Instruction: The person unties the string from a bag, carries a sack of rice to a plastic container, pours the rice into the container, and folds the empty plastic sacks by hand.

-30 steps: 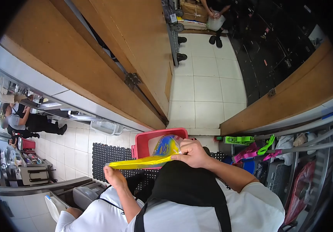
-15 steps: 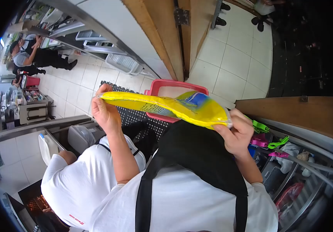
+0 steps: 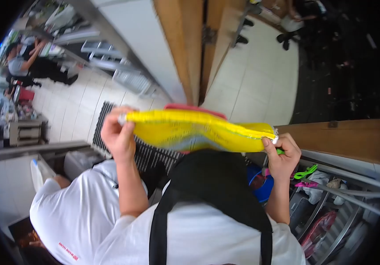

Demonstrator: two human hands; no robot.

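Note:
A yellow plastic bag (image 3: 190, 126) is stretched out in front of the black apron. At its left end, my left hand (image 3: 120, 132) pinches the silvery corner between thumb and fingers. My right hand (image 3: 282, 152) grips the opposite corner, its thumb on the near side. The bag's printing is blurred. Behind it, a red bin (image 3: 194, 108) shows only its far rim, the rest being covered by the bag.
A co-worker in a white shirt (image 3: 79, 212) is close on the left. Wooden door edges (image 3: 181, 48) stand ahead. At right are a blue bucket (image 3: 260, 187) and a metal rack (image 3: 340, 212). Other people are farther off, at upper left and upper right.
The bag has been lifted off the bin and pulled out wide between both hands. My right hand has moved right, my left hand up. The view has turned and shifted.

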